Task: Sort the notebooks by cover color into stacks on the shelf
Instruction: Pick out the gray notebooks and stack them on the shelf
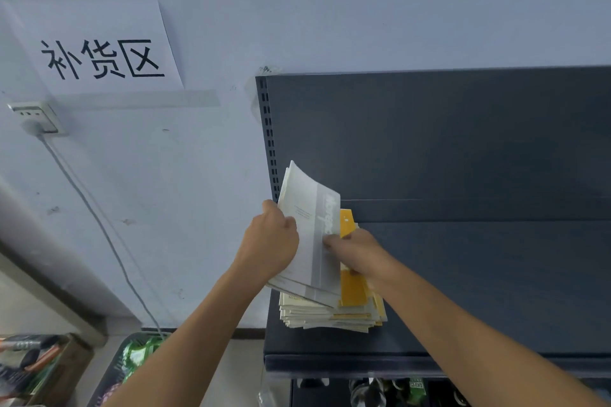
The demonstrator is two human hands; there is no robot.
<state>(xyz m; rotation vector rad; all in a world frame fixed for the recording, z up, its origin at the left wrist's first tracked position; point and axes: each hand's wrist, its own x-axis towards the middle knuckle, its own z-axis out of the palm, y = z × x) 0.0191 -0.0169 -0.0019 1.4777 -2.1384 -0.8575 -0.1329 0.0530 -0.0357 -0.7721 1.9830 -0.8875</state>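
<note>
Notebooks (pixel 327 314) lay in one uneven stack at the left end of a dark grey metal shelf (pixel 479 291), close to its front edge, seen from above by a head-worn camera. A pale blue wall (pixel 330 10) filled the upper and left part of the view. The shelf and its dark back panel took up the right side, with a slotted upright at its left edge. A white paper sign (pixel 99 49) printed with three large black characters was taped to the wall at the upper left.

Two bare forearms reached up from the bottom of the view to the stack. Several grey-and-white notebooks (pixel 310 225) were lifted off the top of it and tilted up, their far corner curling towards the back panel. The left hand (pixel 271 241) gripped their left edge, fingers curled round it. A yellow notebook (pixel 352 291) lay uncovered beneath, on the stack's right side. The right hand (pixel 360 251) rested over it, fingertips meeting the right edge of the lifted covers; whether they pinched that edge or only pressed it could not be told.

A white wall socket (pixel 36 117) sat at the far left, and a grey cable (pixel 99 221) ran down from it.
</note>
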